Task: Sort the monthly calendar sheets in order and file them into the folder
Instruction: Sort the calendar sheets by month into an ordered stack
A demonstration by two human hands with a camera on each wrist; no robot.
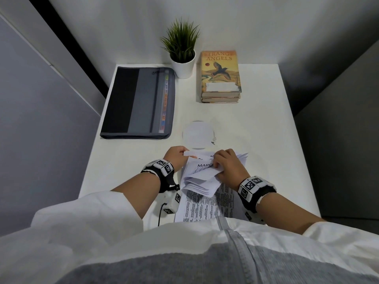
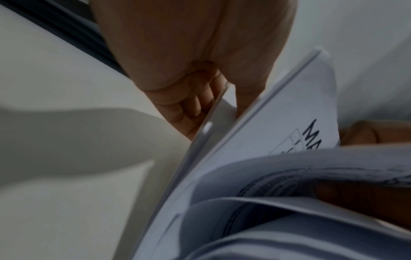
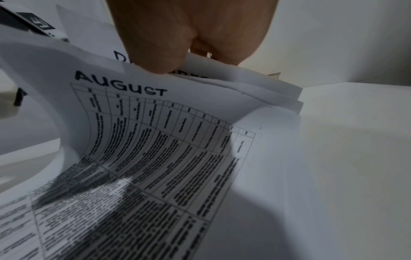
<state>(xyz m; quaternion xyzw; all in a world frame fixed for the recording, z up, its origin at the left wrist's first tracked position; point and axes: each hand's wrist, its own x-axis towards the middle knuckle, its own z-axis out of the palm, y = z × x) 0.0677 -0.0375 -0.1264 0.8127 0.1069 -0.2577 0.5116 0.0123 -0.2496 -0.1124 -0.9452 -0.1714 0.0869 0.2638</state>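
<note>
The person's white sleeve fills the near edge, its forearm reaching forward over the desk. The left hand is curled, its fingers pinching the far left corner of the calendar sheets. The sheets are fanned and lifted, a page headed "MARC…" on top; the lowest page lies flat toward the person's body. On the sheets' right side the right hand is bent down from the wrist, thumb and fingers clamped on a bundle of pages; its wrist view shows a page headed "AUGUST" curving below. The folder lies closed, well beyond the sheets to the left, apart from them.
</note>
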